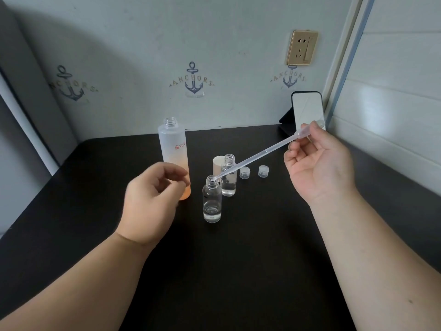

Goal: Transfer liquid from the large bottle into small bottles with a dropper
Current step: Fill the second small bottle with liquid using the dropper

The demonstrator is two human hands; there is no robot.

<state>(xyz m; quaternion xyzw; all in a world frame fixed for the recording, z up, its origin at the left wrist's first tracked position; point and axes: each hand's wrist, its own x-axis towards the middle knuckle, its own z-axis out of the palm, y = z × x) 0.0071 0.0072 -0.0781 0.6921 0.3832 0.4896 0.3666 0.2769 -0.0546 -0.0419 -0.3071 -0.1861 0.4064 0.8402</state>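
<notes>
The right hand (317, 163) pinches the dropper (257, 157) by its bulb, tip in the near small bottle (212, 201) mouth at centre tabletop (262, 235). The left hand (152, 199) hangs loosely curled, holding nothing, before the large bottle (173, 154). Dispensing is in hand; next, probably a refill there.

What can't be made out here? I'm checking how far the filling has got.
Head view only:
- Large bottle: its lower part is hidden behind the left hand, and frosted walls hide the level.
- Rear small bottle: the dropper crosses it.
- Dropper bulb: partly covered by the right hand; liquid inside too faint to tell.
- White cap: half hidden behind that bottle.
</notes>
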